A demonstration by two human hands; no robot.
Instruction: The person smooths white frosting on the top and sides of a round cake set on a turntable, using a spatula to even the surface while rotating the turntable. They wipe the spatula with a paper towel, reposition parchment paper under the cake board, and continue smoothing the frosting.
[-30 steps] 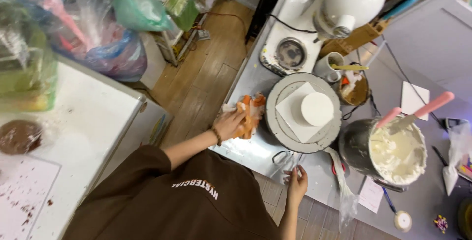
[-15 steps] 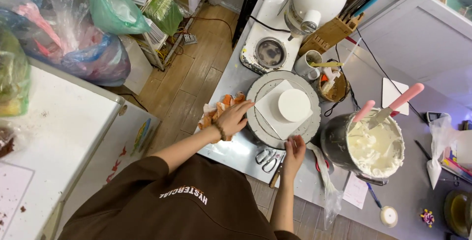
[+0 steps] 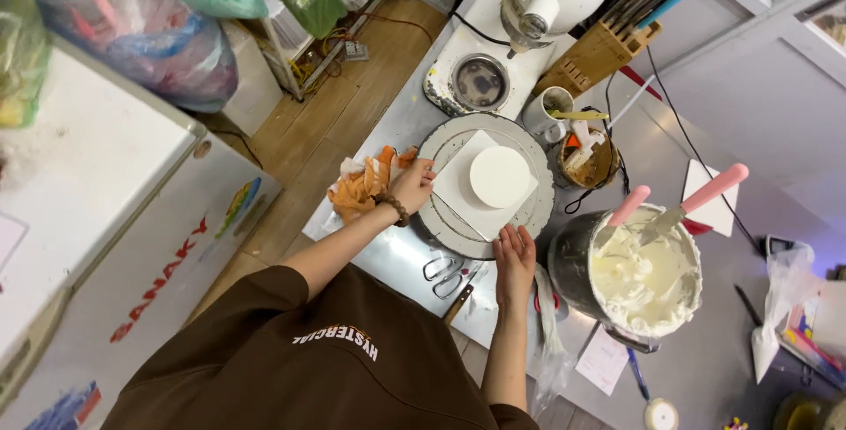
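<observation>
Where hands meet, turntable rim hidden.

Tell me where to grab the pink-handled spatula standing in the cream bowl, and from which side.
Grip the pink handle of the spatula, coming from above and the far side. Its blade is buried in cream in the bowl, while the handle juts up and outward past the rim, clean and free.

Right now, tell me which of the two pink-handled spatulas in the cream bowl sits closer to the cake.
The shorter-looking pink-handled spatula, at the cream bowl's left rim, is nearer the round white cake. The other pink-handled spatula angles away toward the right.
</observation>
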